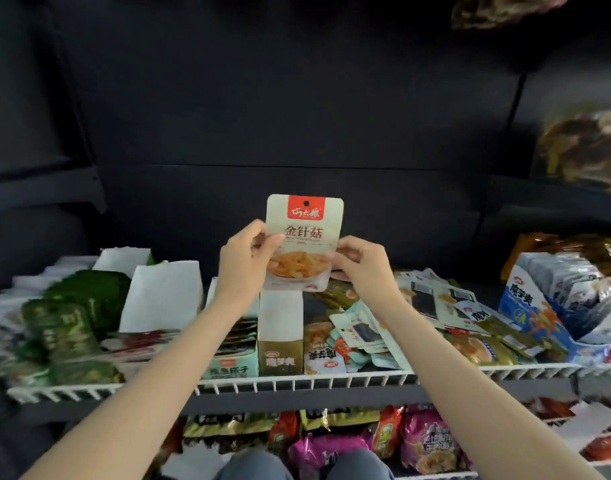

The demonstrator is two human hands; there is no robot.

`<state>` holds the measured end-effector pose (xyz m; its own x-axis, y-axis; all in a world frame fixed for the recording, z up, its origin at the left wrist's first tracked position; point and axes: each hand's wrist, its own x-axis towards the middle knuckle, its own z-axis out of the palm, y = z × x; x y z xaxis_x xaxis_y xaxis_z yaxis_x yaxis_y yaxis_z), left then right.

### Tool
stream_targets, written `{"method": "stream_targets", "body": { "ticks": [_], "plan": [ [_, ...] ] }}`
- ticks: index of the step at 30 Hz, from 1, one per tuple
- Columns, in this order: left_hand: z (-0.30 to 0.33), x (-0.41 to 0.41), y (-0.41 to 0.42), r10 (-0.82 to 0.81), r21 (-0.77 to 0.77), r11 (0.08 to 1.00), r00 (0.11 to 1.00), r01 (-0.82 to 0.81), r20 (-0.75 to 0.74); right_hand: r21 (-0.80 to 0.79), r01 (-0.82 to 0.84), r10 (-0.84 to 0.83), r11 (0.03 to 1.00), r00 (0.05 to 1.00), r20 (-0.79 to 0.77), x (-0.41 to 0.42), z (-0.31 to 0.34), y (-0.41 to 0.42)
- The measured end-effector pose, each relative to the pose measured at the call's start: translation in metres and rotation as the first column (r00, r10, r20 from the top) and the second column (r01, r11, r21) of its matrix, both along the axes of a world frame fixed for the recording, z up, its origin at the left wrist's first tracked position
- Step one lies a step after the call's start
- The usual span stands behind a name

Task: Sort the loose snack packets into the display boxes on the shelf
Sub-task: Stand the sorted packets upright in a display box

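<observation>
Shelf (pixel 297 377) edges blurring out at far left; green packs there unreadable. Blue display box (pixel 536 317) at right standing packed with grey packets; loose packet pile (pixel 418 317) lying beside it. Beige mushroom packet (pixel 304 237) being held upright above the shelf, long axis vertical, red header up, left hand (pixel 243 261) and right hand (pixel 359 261) pinching its sides.

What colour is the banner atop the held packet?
Red, on the cream packet; head view.
</observation>
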<state>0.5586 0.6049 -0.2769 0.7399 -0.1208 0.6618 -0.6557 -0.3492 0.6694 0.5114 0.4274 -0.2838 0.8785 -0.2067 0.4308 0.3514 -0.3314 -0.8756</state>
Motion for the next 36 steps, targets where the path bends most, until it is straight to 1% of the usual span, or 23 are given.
{"method": "stream_targets", "body": {
  "ticks": [3,6,8,13,16,18,20,22,25,27,29,30,31,33,34,36],
  "plan": [
    [0.005,-0.001,0.053,0.021,-0.044,0.999,0.999,-0.022,-0.029,-0.027,-0.059,0.059,0.998,0.998,0.033,0.012,0.005,0.05],
    [0.008,-0.003,0.104,0.084,-0.064,0.994,0.995,-0.088,-0.053,-0.027,-0.11,0.112,0.994,0.992,0.051,0.023,0.005,0.099],
    [0.006,-0.005,0.133,0.144,-0.031,0.989,0.988,-0.146,-0.061,-0.029,-0.125,0.126,0.992,0.991,0.039,0.03,0.001,0.126],
    [-0.013,0.002,0.185,0.234,0.09,0.97,0.964,-0.224,-0.126,-0.047,-0.169,0.168,0.984,0.985,-0.035,0.043,-0.02,0.173],
    [-0.022,0.002,0.202,0.284,0.117,0.956,0.951,-0.27,-0.12,-0.108,-0.168,0.161,0.98,0.984,-0.071,0.048,-0.03,0.188],
    [-0.025,0.0,0.208,0.294,0.111,0.953,0.95,-0.283,-0.109,-0.204,-0.179,0.159,0.962,0.981,-0.112,0.051,-0.036,0.192],
    [-0.024,-0.002,0.21,0.319,0.186,0.936,0.944,-0.3,-0.084,-0.32,-0.194,0.15,0.927,0.976,-0.159,0.054,-0.041,0.192],
    [-0.024,-0.005,0.21,0.331,0.356,0.886,0.943,-0.297,-0.039,-0.384,-0.217,0.157,0.898,0.971,-0.181,0.053,-0.042,0.192],
    [-0.024,-0.009,0.21,0.288,0.587,0.762,0.955,-0.272,0.07,-0.444,-0.182,0.149,0.877,0.983,-0.109,0.049,-0.036,0.195],
    [-0.024,-0.01,0.209,0.277,0.68,0.672,0.951,-0.293,0.136,-0.516,-0.16,0.137,0.841,0.987,-0.083,0.049,-0.031,0.196],
    [-0.023,-0.011,0.207,0.284,0.756,0.58,0.945,-0.304,0.162,-0.591,-0.191,0.138,0.784,0.981,-0.134,0.048,-0.028,0.197],
    [-0.023,-0.012,0.206,0.279,0.778,0.554,0.946,-0.297,0.162,-0.611,-0.228,0.151,0.758,0.973,-0.175,0.048,-0.028,0.196],
    [-0.022,-0.013,0.204,0.271,0.778,0.565,0.952,-0.276,0.141,-0.611,-0.269,0.173,0.744,0.962,-0.212,0.046,-0.029,0.194],
    [-0.02,-0.016,0.2,0.261,0.699,0.676,0.963,-0.231,0.066,-0.567,-0.321,0.218,0.758,0.945,-0.243,0.042,-0.029,0.189],
    [-0.018,-0.018,0.196,0.26,0.643,0.731,0.964,-0.229,0.048,-0.534,-0.323,0.23,0.781,0.944,-0.234,0.039,-0.027,0.184],
    [-0.016,-0.02,0.184,0.244,0.549,0.805,0.969,-0.224,0.037,-0.48,-0.282,0.214,0.831,0.958,-0.192,0.034,-0.022,0.168]
  ]
}}
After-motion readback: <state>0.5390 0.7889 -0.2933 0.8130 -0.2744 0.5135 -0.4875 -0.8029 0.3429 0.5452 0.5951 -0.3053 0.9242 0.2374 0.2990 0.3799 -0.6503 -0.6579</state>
